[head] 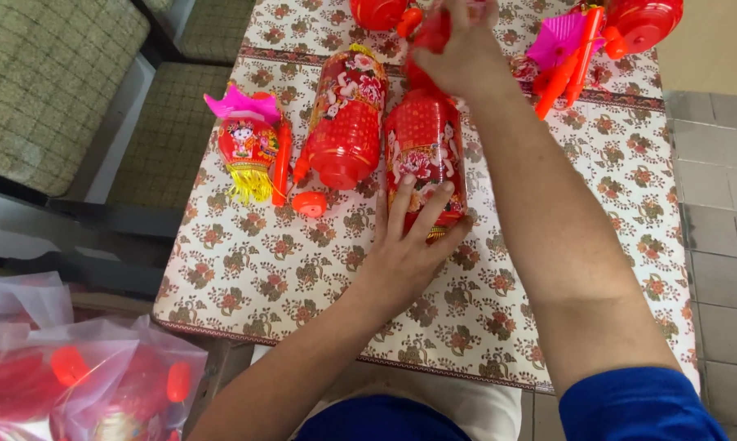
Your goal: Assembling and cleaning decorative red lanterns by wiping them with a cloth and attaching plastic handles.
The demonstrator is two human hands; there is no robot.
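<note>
Left grip (405, 245) flat on red lantern (424, 147), right grip (458, 49) above.

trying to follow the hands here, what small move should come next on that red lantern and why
Probably keep the left hand pressing the lantern down while the right hand pulls its top end gently: the lantern lies flat on the table, pinned at its lower end, gripped at the top.

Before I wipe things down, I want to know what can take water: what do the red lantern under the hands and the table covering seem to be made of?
The red cylindrical lantern looks like thin glossy plastic film, printed: it shines in patches. The floral table covering seems wipeable vinyl or oilcloth, lying flat with a faint sheen, though cloth is possible.
</note>
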